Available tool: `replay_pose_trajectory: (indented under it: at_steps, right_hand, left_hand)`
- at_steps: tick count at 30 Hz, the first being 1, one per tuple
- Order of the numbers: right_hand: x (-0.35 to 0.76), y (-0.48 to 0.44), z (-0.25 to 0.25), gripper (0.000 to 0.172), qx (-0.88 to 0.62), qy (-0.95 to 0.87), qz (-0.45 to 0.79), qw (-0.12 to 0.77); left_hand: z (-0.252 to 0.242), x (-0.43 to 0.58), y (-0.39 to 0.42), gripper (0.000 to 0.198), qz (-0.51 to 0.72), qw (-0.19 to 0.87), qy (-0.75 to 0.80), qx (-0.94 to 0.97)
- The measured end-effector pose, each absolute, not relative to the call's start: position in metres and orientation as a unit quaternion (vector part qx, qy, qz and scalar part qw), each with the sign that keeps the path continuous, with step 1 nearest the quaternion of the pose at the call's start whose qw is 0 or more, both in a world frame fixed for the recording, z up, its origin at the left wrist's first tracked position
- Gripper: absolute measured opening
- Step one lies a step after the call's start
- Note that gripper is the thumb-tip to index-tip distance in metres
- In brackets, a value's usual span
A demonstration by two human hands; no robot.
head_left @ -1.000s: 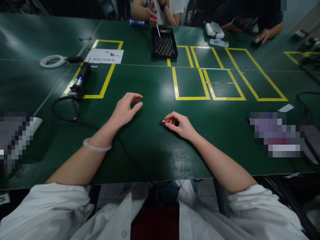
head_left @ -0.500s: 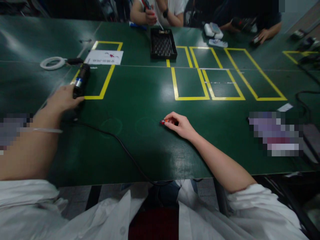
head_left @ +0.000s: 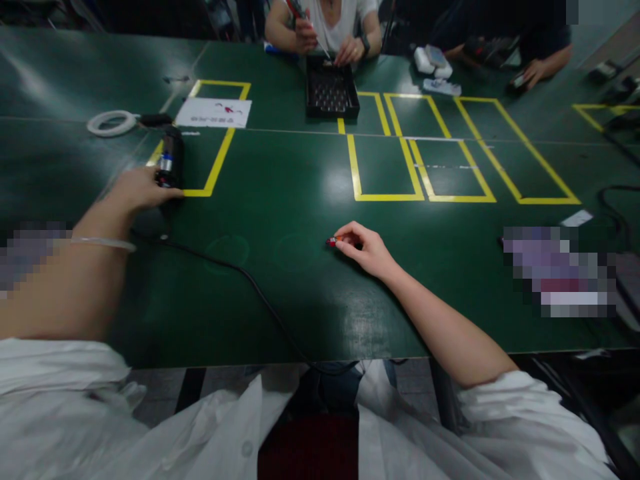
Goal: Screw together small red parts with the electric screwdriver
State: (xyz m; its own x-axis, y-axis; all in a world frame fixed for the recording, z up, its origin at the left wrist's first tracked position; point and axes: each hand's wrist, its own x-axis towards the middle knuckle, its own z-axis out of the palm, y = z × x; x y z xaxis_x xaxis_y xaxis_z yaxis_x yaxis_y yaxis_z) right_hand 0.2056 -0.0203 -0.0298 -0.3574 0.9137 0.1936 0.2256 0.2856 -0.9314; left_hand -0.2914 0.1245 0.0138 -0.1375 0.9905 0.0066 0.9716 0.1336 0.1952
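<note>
At the left of the table, my left hand (head_left: 143, 189) is closed around the near end of a black cylindrical tool (head_left: 171, 150) with silver and blue bands. Its thumb stretches to the right, and part of the grip is hidden behind the hand. A black cable (head_left: 235, 268) runs from near the tool across the table toward its front edge. Right of the middle, thumb and fingertips of my right hand (head_left: 367, 248) pinch a small red and orange piece (head_left: 332, 241), held at or just above the green surface. Its exact kind is too small to make out.
Yellow tape outlines (head_left: 387, 198) mark the green table (head_left: 280, 293). A printed sheet (head_left: 214, 112) and a white coil (head_left: 111, 124) lie far left. Across the table, a person works with a red-handled tool over a black tray (head_left: 333, 110). A blurred-out item (head_left: 555, 267) is at right.
The view has shifted slightly. My left hand and the banded tool have moved a little right, the tool standing straighter. Across the table, the person's other hand has come down to the tray.
</note>
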Motion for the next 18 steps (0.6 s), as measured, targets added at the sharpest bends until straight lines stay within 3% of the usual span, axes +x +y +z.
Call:
replay_pose_trajectory:
  at_steps: [3, 18]
  right_hand:
    - [0.204, -0.019, -0.033, 0.019, -0.41, -0.69, 0.443, 0.401]
    - [0.203, -0.016, -0.036, 0.023, -0.404, -0.656, 0.465, 0.436]
  left_hand:
    - [0.018, -0.255, 0.111, 0.059, 0.008, 0.051, 0.784, 0.619]
    - [0.02, -0.029, -0.004, 0.079, 0.013, -0.014, 0.604, 0.797]
